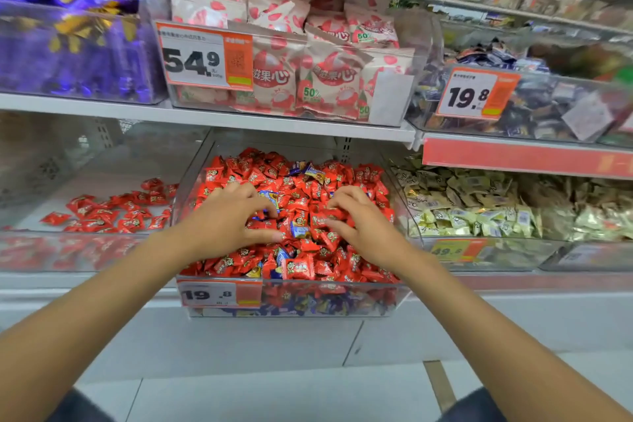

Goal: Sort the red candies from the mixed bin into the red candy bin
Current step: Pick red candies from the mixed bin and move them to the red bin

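Floor tiles (239,387) sit nearest you, below the mixed bin (342,300). Both your bare forearms reach up over them into it. The mixed bin is a clear plastic box at the shelf front, and a 19.8 price tag (209,294) is stuck on the left of its front wall.

Your left hand (226,219) is palm-down on the left half of the pile. Its fingers and thumb are curled round a clump of red candies (301,267). Your right hand (363,226) is on the right half, with thumb and bent fingers pinching more red ones. The two hands are close together but not touching.

The red candies are small, shiny pillow wrappers with crimped ends and a cartoon face printed on them (too small to read). They fill most of the mixed bin, heaped to its rim. A few blue candies (299,229) are scattered among them, and more blue shows low through the front wall.

Just left of the mixed bin is the red candy bin (68,250), also clear. It holds a thin, loose layer of the same red wrappers, bunched toward the mixed bin.

Just right of the mixed bin, another bin holds pale yellow-green candies (479,212).

Above the mixed bin a white shelf (239,120) carries lychee-print packs (308,75) with a 54.9 tag. Purple candies (68,44) are up-left of the mixed bin (blurred).
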A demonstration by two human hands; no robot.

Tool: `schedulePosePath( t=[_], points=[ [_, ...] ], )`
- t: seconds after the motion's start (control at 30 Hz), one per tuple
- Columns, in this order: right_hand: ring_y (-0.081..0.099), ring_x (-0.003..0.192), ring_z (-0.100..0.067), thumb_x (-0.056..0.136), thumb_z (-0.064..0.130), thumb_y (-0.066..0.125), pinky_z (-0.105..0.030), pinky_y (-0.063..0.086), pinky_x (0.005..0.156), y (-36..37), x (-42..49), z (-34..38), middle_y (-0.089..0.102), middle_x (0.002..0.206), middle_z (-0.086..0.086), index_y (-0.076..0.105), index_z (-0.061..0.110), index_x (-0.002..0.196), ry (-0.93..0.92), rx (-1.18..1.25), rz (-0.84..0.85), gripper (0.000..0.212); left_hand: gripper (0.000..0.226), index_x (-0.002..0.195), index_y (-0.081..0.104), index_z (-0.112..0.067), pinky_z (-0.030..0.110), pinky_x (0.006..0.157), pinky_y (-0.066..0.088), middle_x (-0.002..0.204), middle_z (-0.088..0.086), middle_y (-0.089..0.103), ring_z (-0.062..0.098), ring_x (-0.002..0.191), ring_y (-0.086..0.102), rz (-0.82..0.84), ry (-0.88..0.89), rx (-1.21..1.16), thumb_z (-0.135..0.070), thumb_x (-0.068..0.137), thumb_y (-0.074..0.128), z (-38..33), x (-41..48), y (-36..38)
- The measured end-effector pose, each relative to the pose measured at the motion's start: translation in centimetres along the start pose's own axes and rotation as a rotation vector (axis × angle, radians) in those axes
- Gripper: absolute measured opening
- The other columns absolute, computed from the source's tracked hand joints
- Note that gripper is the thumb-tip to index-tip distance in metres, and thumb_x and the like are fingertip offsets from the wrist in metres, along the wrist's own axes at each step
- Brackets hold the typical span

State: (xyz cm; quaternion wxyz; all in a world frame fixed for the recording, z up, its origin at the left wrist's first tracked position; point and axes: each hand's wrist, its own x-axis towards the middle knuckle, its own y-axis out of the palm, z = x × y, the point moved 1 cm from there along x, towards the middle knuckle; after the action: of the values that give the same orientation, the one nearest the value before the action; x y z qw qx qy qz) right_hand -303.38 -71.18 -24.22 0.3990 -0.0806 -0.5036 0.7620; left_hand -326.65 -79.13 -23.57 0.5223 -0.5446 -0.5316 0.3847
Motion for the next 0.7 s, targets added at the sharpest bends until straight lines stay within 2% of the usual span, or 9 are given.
schedulePosePath(
  t=[0.1, 0.17, 0.27, 0.4, 0.5, 0.57, 0.63, 0.7],
  points=[
    [0.048, 0.08, -0.009, 0.095, 0.022, 0.056, -0.015, 0.035, 0.07, -1.1, -0.1, -0.2, 0.054, 0.096, 0.003, 0.055, 0.02, 0.101, 0.021, 0.034, -0.093, 0.007, 0.046, 0.103, 0.059, -0.038, 0.028, 0.081, 0.026, 0.1, -0.015, 0.041, 0.008, 0.098, 0.034, 0.017, 0.026, 0.041, -0.07, 0.07, 0.053, -0.3, 0.1, 0.3],
    [0.049, 0.073, -0.009, 0.096, 0.025, 0.054, -0.019, 0.039, 0.068, -1.9, -0.1, -0.5, 0.057, 0.097, 0.003, 0.055, 0.024, 0.107, 0.056, 0.061, -0.132, 0.011, 0.03, 0.095, 0.06, -0.035, 0.028, 0.081, 0.027, 0.096, -0.015, 0.045, 0.009, 0.098, 0.038, -0.012, 0.037, -0.004, -0.056, 0.075, 0.065, -0.4, 0.4, 0.1],
    [0.054, 0.08, -0.012, 0.098, 0.025, 0.051, -0.029, 0.045, 0.077, -2.7, -0.1, -1.0, 0.056, 0.107, 0.004, 0.056, 0.029, 0.114, 0.082, 0.088, -0.155, 0.017, 0.022, 0.088, 0.058, -0.032, 0.027, 0.078, 0.03, 0.091, -0.016, 0.052, 0.009, 0.094, 0.044, -0.049, 0.041, -0.044, -0.049, 0.078, 0.067, -0.3, 0.4, -0.2],
    [0.049, 0.08, -0.012, 0.098, 0.037, 0.047, -0.032, 0.042, 0.075, -2.7, 0.0, -1.0, 0.048, 0.093, 0.006, 0.053, 0.025, 0.109, 0.107, 0.005, -0.1, 0.018, 0.023, 0.079, 0.048, -0.028, 0.026, 0.067, 0.036, 0.083, -0.011, 0.053, 0.01, 0.078, 0.046, -0.172, 0.025, -0.229, -0.04, 0.082, 0.067, -0.4, 0.2, -0.2],
    [0.052, 0.085, -0.014, 0.097, 0.045, 0.045, -0.032, 0.044, 0.075, -1.4, -0.1, -0.5, 0.049, 0.098, 0.002, 0.052, 0.024, 0.115, 0.071, -0.204, 0.055, 0.029, 0.018, 0.086, 0.05, -0.023, 0.025, 0.067, 0.033, 0.083, -0.012, 0.047, 0.002, 0.077, 0.044, -0.246, 0.009, -0.358, -0.028, 0.084, 0.067, -0.4, 0.1, -0.5],
    [0.052, 0.096, -0.015, 0.095, 0.052, 0.043, -0.034, 0.047, 0.081, -0.2, -0.1, -0.5, 0.05, 0.108, 0.0, 0.047, 0.027, 0.128, 0.023, -0.371, 0.162, 0.042, 0.017, 0.099, 0.054, -0.029, 0.021, 0.072, 0.035, 0.088, -0.012, 0.048, 0.001, 0.083, 0.047, -0.256, -0.009, -0.376, -0.027, 0.086, 0.065, -0.3, 0.0, -0.8],
    [0.049, 0.106, -0.017, 0.095, 0.054, 0.042, -0.036, 0.048, 0.086, 0.4, -0.1, -0.6, 0.05, 0.117, 0.0, 0.042, 0.029, 0.136, -0.013, -0.448, 0.196, 0.048, 0.032, 0.121, 0.056, -0.031, 0.017, 0.085, 0.036, 0.104, -0.011, 0.052, 0.005, 0.097, 0.05, -0.232, -0.019, -0.374, -0.026, 0.09, 0.06, -0.3, -0.1, -1.0],
    [0.05, 0.105, -0.017, 0.095, 0.05, 0.046, -0.035, 0.048, 0.084, 0.4, -0.1, -0.7, 0.052, 0.115, 0.001, 0.045, 0.028, 0.133, -0.026, -0.444, 0.173, 0.044, 0.037, 0.131, 0.054, -0.025, 0.018, 0.099, 0.032, 0.124, -0.006, 0.055, 0.01, 0.117, 0.049, -0.201, -0.021, -0.356, -0.023, 0.094, 0.054, -0.4, -0.1, -1.3]
  ],
)
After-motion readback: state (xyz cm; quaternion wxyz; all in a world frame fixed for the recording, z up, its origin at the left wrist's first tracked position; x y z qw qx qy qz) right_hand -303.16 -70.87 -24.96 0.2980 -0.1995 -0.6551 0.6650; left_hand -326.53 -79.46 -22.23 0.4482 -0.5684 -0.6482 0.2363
